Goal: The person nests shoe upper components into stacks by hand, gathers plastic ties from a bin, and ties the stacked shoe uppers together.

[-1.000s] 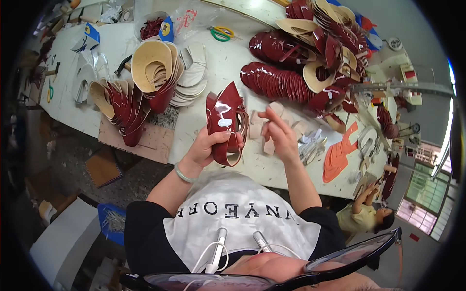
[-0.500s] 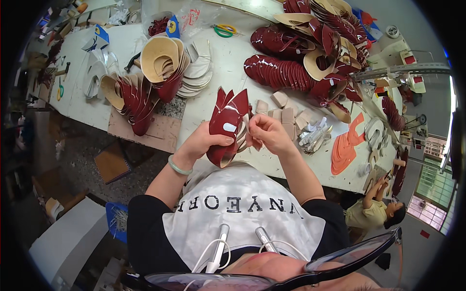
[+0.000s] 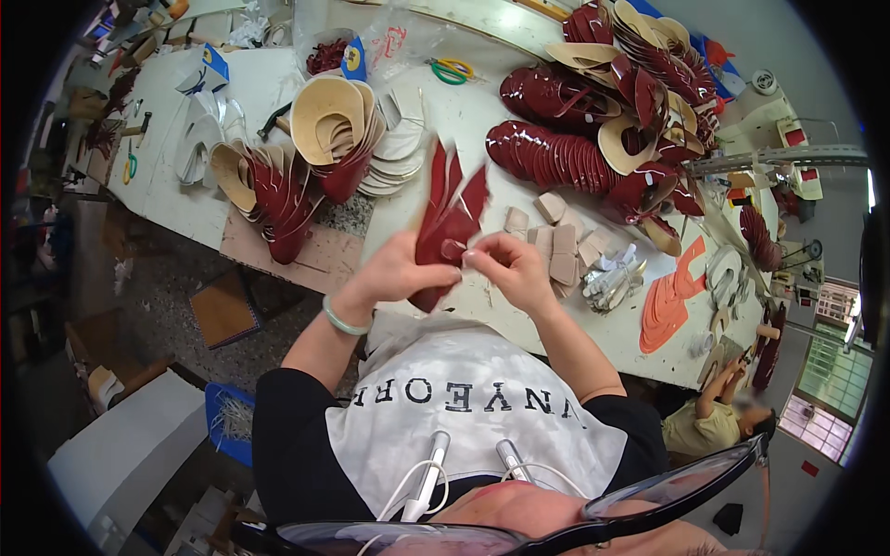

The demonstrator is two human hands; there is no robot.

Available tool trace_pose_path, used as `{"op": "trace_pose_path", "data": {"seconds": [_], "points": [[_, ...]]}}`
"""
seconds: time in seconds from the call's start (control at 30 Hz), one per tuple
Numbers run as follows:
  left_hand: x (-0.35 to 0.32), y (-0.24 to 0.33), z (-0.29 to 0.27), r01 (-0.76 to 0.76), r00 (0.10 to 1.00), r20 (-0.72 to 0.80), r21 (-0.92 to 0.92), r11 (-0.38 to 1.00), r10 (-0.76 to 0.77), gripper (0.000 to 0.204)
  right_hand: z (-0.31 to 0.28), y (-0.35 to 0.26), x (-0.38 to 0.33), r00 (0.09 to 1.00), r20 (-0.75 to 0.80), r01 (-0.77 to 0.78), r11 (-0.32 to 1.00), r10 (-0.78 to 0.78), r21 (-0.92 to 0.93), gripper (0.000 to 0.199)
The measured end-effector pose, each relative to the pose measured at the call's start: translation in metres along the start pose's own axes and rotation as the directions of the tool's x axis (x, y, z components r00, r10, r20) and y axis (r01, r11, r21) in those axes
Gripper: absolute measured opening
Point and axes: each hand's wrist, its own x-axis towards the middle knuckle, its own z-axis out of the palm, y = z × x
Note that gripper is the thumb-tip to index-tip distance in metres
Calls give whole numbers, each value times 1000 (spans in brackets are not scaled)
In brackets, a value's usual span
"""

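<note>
Red pcs (image 3: 445, 221) in L hand (image 3: 393, 269), R hand (image 3: 512, 269) at edge.

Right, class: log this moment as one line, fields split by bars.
left hand: holding dark-red pieces | right hand: at their right side | nearby on table: beige blocks

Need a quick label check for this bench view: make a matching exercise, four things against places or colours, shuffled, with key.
Things:
1. Workpiece in the left hand
2. Bangle
3. Beige pads
4. Orange pieces

Place or colour:
A. Right of the silvery bundle
B. Around the left wrist
C. Dark red
D. Clustered on the table beside the right hand

Pairs: 1-C, 2-B, 3-D, 4-A
</note>
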Motion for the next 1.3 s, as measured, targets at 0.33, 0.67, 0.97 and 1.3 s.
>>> {"op": "trace_pose_path", "data": {"seconds": [0.33, 0.67, 0.97, 1.3], "points": [[115, -26, -205, 488, 720, -449, 870, 74, 530, 49, -24, 76, -4, 988, -98, -125, 991, 120, -45, 26], [98, -78, -194, 422, 816, -526, 825, 377, 238, 60, -198, 149, 32, 564, -799, -6, 967, -208, -255, 25], [117, -47, -122, -40, 565, -496, 782, 622, 660, 39, -339, 130, 93, 282, -938, 93, 968, 200, 234, 42], [122, -39, 111, -181, 974, 122, -106, 978, 193, 41, -102, -5, -25, 882, -453, 175, 983, -134, 48, 17]]}}
